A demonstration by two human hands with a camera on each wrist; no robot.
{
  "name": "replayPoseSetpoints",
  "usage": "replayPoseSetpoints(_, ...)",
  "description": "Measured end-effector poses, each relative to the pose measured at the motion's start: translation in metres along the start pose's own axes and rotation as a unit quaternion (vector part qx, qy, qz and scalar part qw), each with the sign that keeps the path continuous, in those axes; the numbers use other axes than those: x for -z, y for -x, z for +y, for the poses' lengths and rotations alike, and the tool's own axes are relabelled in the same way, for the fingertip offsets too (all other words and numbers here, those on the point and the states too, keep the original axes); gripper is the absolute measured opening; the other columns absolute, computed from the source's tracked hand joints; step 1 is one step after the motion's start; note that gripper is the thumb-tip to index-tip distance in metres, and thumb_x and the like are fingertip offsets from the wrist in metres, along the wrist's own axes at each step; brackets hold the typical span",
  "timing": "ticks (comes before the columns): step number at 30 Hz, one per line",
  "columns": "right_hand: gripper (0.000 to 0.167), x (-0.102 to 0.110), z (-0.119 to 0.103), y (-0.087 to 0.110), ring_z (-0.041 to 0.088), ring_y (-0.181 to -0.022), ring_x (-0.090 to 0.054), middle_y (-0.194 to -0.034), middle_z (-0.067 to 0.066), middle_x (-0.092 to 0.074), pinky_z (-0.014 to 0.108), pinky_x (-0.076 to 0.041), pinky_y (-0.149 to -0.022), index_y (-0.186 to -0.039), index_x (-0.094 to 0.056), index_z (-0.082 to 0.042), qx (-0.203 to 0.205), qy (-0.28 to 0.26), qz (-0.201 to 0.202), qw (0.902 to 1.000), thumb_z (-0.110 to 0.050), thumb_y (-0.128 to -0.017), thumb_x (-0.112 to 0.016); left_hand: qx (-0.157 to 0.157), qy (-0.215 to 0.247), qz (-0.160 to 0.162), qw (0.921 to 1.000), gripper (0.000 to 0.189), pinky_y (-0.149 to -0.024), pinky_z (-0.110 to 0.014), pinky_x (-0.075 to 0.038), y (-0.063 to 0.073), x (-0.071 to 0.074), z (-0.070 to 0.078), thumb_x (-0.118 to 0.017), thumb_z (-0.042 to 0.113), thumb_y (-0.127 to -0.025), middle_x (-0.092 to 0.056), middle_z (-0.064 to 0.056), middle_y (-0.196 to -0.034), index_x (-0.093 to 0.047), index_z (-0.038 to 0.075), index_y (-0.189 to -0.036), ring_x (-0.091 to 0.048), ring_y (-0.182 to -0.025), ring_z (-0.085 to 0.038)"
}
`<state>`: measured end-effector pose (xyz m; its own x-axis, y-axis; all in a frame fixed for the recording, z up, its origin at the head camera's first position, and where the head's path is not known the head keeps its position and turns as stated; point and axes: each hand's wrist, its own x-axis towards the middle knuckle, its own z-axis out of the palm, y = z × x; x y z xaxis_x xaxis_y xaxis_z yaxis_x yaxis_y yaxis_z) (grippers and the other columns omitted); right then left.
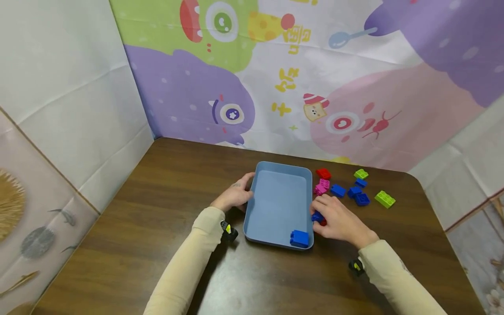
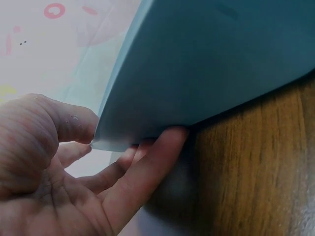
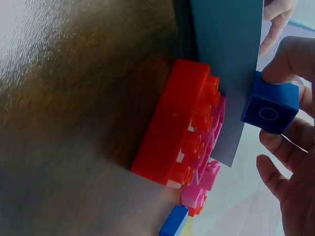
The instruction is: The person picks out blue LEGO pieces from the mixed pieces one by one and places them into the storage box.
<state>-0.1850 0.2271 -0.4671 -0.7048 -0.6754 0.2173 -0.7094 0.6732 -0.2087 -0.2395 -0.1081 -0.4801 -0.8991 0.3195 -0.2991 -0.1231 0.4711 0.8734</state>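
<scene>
My right hand (image 1: 334, 217) pinches a small blue building brick (image 3: 271, 104) between thumb and fingers, right at the tray's right wall. Under that hand a red brick (image 3: 170, 125) stands on the table beside the tray, mostly hidden in the head view. My left hand (image 1: 235, 195) grips the left side of the blue-grey tray (image 1: 277, 201); in the left wrist view the thumb lies at the rim and the fingers press against the outer side, low down. One blue brick (image 1: 300, 239) lies inside the tray, in its near right corner.
Right of the tray lie loose bricks: a red one (image 1: 323, 173), pink ones (image 1: 322, 187), several blue ones (image 1: 355, 192) and two lime green ones, the larger (image 1: 385, 199) farthest right. A printed cloth (image 1: 275, 87) hangs behind the brown table (image 1: 177, 183).
</scene>
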Motion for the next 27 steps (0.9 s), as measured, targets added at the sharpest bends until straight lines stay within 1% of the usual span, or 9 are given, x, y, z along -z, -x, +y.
replayPoseSetpoints(8, 0.024, 0.001, -0.004, 0.001, 0.016, -0.093, -0.052, -0.096, -0.006, -0.059, 0.041, -0.049, -0.087, -0.095, -0.064, -0.019, -0.003, -0.001, -0.003, 1.0000, -0.021, -0.078, -0.080, -0.004, -0.007, 0.003, 1.0000, 0.071, -0.063, -0.045, -0.062, 0.000, -0.001, 0.001, -0.048, 0.003, -0.099, -0.058, -0.026, -0.125, -0.021, 0.021, -0.163, -0.065, -0.104, -0.038)
replayPoseSetpoints(16, 0.023, 0.002, -0.009, -0.003, 0.013, -0.090, -0.050, -0.094, -0.007, -0.057, 0.039, -0.048, -0.086, -0.095, -0.063, -0.019, 0.021, -0.003, 0.007, 0.9997, -0.021, -0.078, -0.078, -0.001, -0.004, 0.005, 1.0000, 0.070, -0.064, -0.046, -0.062, 0.000, 0.000, 0.000, -0.048, 0.004, -0.101, -0.056, -0.026, -0.130, -0.022, 0.022, -0.163, -0.064, -0.110, -0.040)
replayPoseSetpoints(22, 0.021, -0.004, -0.012, -0.007, 0.013, -0.090, -0.048, -0.093, -0.007, -0.055, 0.037, -0.046, -0.084, -0.096, -0.064, -0.017, 0.044, -0.013, 0.014, 0.9988, -0.019, -0.079, -0.077, 0.000, 0.001, 0.005, 1.0000, 0.070, -0.065, -0.046, -0.062, 0.002, 0.000, 0.002, -0.048, 0.004, -0.101, -0.056, -0.026, -0.129, -0.023, 0.023, -0.163, -0.064, -0.109, -0.040)
replayPoseSetpoints(27, 0.020, -0.008, -0.013, -0.009, 0.013, -0.090, -0.049, -0.093, -0.007, -0.055, 0.037, -0.047, -0.085, -0.095, -0.063, -0.018, 0.050, -0.014, 0.015, 0.9985, -0.019, -0.080, -0.077, 0.004, 0.000, 0.004, 1.0000, 0.070, -0.064, -0.045, -0.062, 0.002, 0.000, 0.003, -0.049, 0.004, -0.100, -0.057, -0.025, -0.127, -0.023, 0.023, -0.163, -0.065, -0.104, -0.038)
